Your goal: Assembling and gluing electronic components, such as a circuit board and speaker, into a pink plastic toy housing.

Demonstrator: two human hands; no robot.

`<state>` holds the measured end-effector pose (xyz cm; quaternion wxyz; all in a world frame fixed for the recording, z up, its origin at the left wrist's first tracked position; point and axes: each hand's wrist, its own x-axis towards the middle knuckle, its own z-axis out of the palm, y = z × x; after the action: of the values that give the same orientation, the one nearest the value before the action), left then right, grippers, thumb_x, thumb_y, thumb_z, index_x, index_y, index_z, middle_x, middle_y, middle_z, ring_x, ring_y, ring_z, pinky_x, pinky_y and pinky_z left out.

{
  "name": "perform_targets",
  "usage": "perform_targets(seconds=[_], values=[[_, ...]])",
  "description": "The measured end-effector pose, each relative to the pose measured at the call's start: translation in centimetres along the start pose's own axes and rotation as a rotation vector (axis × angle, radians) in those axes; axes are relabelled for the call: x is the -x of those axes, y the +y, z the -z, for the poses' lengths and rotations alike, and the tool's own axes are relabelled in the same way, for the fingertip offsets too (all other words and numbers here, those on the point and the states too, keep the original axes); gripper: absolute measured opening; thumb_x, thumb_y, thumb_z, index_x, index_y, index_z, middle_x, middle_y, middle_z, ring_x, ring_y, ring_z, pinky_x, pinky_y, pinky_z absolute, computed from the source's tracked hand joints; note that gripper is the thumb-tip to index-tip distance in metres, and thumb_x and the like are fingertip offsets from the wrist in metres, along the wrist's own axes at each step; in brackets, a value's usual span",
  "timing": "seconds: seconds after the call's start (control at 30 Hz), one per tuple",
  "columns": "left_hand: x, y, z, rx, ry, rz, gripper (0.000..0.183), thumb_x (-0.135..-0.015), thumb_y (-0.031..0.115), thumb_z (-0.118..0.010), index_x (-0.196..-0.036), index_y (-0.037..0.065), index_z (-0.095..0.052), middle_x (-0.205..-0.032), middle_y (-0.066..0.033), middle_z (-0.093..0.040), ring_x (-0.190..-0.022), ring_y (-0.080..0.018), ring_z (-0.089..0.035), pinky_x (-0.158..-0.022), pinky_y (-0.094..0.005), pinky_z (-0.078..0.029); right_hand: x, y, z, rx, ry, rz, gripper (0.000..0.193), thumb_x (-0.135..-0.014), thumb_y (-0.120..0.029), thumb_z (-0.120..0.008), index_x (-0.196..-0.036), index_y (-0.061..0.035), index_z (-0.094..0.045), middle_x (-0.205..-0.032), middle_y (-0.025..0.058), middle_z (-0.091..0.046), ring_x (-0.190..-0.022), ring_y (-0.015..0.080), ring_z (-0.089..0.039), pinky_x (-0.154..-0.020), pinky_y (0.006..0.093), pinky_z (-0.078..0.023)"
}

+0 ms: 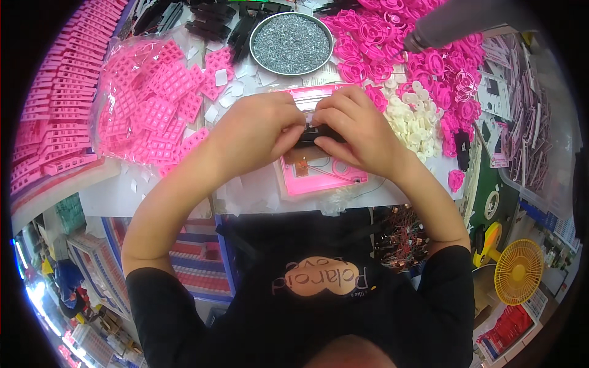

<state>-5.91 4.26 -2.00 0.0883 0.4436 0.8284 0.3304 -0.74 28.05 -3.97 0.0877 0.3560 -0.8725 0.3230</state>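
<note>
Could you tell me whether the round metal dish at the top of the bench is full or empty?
Full: the round metal dish is heaped nearly to its rim with small grey metal pieces.

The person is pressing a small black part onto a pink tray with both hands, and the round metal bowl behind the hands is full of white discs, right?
Not quite. The head view shows the round metal bowl full of small grey metal bits; the white discs lie loose on the table. Both the left hand and right hand do press the small black part on the pink tray.

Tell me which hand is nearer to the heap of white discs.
Right. The right hand lies just beside the white discs, while the left hand sits farther off, across the pink housing.
</note>
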Motion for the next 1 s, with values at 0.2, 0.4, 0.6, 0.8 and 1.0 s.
perform_targets(seconds=[0.2,0.4,0.6,0.8,1.0], values=[[-0.4,-0.3,-0.5,0.187,-0.038,0.276,0.013,-0.089,0.011,-0.074,-0.089,-0.002,-0.072,-0.077,-0.0119,-0.068,-0.067,-0.02,-0.066,-0.063,-0.0322,-0.051,-0.6,-0.3,0.0,0.06,-0.047,0.049,0.036,-0.074,-0.017,-0.078,-0.104,-0.0058,-0.061,-0.109,0.0098,-0.061,-0.102,0.0333,-0.056,-0.088,0.0444,-0.047],[-0.9,-0.4,-0.1,0.336,-0.106,0.44,0.017,-0.088,0.015,-0.075,-0.087,-0.002,-0.072,-0.073,-0.0107,-0.068,-0.064,-0.0178,-0.063,-0.06,-0.0315,-0.049,-0.6,-0.5,0.3,0.002,-0.058,-0.001,0.036,-0.074,-0.014,-0.079,-0.103,-0.004,-0.061,-0.106,0.0109,-0.061,-0.101,0.0333,-0.056,-0.087,0.0424,-0.049],[-0.1,0.0,-1.0,0.226,0.029,0.248,0.016,-0.088,0.012,-0.075,-0.086,-0.002,-0.071,-0.073,-0.0063,-0.065,-0.061,-0.0109,-0.056,-0.056,-0.0281,-0.044,-0.6,-0.7,0.3,-0.003,-0.086,-0.03,0.036,-0.076,-0.017,-0.079,-0.102,-0.0032,-0.059,-0.106,0.0118,-0.06,-0.103,0.034,-0.056,-0.088,0.0424,-0.05],[0.1,0.2,-0.6,0.296,0.007,0.277,0.015,-0.088,0.011,-0.075,-0.086,-0.002,-0.07,-0.072,-0.0058,-0.064,-0.061,-0.0107,-0.055,-0.055,-0.0283,-0.044,-0.9,-0.9,0.5,0.002,-0.128,-0.076,0.037,-0.075,-0.018,-0.082,-0.101,-0.0044,-0.06,-0.105,0.0105,-0.059,-0.104,0.033,-0.055,-0.087,0.0419,-0.05],[0.2,-1.1,-1.0,0.321,0.0,0.133,0.011,-0.088,0.007,-0.074,-0.088,-0.002,-0.067,-0.076,-0.007,-0.062,-0.065,-0.0133,-0.057,-0.058,-0.0289,-0.044,-0.8,-0.8,0.5,-0.021,-0.118,-0.085,0.036,-0.075,-0.017,-0.083,-0.101,-0.0053,-0.06,-0.104,0.0092,-0.06,-0.103,0.0318,-0.055,-0.086,0.041,-0.051]])
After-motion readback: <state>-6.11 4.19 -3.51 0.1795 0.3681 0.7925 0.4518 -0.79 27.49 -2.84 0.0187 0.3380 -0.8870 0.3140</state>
